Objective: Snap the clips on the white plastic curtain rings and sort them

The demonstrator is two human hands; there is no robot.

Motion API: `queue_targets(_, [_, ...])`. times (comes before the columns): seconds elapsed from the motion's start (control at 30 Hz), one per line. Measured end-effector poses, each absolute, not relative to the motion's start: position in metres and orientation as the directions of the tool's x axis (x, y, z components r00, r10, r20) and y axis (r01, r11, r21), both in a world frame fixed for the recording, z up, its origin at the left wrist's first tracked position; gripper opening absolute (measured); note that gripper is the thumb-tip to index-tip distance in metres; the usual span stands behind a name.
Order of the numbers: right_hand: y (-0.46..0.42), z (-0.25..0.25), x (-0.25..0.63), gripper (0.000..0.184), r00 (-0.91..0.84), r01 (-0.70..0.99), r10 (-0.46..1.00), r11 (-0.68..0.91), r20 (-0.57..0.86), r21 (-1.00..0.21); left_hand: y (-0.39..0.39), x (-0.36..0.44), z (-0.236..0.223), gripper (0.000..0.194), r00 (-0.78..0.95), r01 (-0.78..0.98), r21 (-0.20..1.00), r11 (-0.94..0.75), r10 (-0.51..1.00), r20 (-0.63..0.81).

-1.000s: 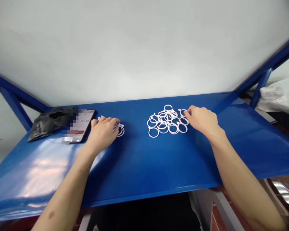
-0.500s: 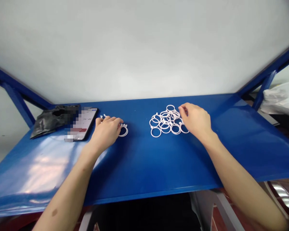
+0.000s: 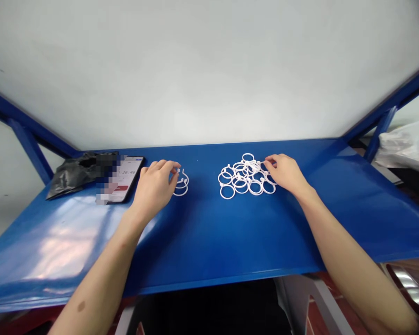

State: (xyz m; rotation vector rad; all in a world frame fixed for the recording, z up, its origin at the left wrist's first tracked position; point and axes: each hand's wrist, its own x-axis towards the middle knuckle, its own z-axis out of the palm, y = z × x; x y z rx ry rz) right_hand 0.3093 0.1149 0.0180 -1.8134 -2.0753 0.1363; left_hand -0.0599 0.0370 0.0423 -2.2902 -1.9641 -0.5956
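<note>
Downward, the left hand (image 3: 156, 183) curls beside a few white rings (image 3: 180, 194), the right hand (image 3: 287, 173) at the edge of a larger ring pile (image 3: 253, 166); thumbs and fingers nearly meet, any grip unclear. Left of both, a phone (image 3: 130, 176) and black bag (image 3: 70, 176) lie on the glossy blue table (image 3: 212, 242), below a pale wall (image 3: 209, 70).

Phone (image 3: 128, 179) (screen lit) near black bag (image 3: 68, 177); white plastic (image 3: 405, 145) far right.
</note>
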Motion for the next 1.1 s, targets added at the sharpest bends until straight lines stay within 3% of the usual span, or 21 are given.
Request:
queue_targets(0.13, [0.113,0.021,0.308,0.034,-0.070,0.939,0.968,0.145,0.239,-0.312,0.037,-0.055,0.045,0.029,0.088,0.927,0.303,-0.222,0.913,0.399])
queue_targets(0.27, [0.101,0.035,0.296,0.036,-0.091,0.917,0.917,0.229,0.389,-0.327,0.033,-0.044,0.045,0.022,0.114,0.871,0.384,-0.306,0.887,0.448])
queue_targets(0.4, [0.073,0.045,0.260,0.028,-0.211,0.801,0.856,0.428,0.471,-0.419,0.024,-0.026,0.038,0.019,0.158,0.813,0.430,-0.392,0.860,0.486])
queue_targets(0.47, [0.055,0.042,0.238,0.026,-0.351,0.603,0.828,0.557,0.437,-0.572,0.019,-0.016,0.033,0.019,0.183,0.779,0.447,-0.439,0.841,0.508])
queue_targets(0.57, [0.032,0.027,0.212,0.031,-0.454,0.391,0.799,0.576,0.394,-0.718,0.011,-0.005,0.031,0.017,0.228,0.700,0.510,-0.501,0.833,0.505])
queue_targets(0.67, [0.021,0.014,0.201,0.021,-0.398,0.347,0.815,0.559,0.421,-0.753,0.007,0.000,0.034,0.018,0.235,0.601,0.673,-0.432,0.900,0.368])
queue_targets(0.77, [0.019,0.011,0.200,0.012,-0.348,0.325,0.824,0.554,0.448,-0.766,0.006,0.000,0.040,0.014,0.225,0.504,0.811,-0.297,0.952,0.208])
queue_targets(0.87, [0.019,0.012,0.202,0.006,-0.363,0.344,0.796,0.598,0.485,-0.724,0.006,-0.001,0.042,0.011,0.253,0.453,0.859,-0.240,0.958,0.134])
queue_targets(1.1, [0.017,0.009,0.203,0.018,-0.451,0.331,0.683,0.726,0.574,-0.604,0.004,0.000,0.036,0.012,0.283,0.498,0.798,-0.340,0.933,0.220])
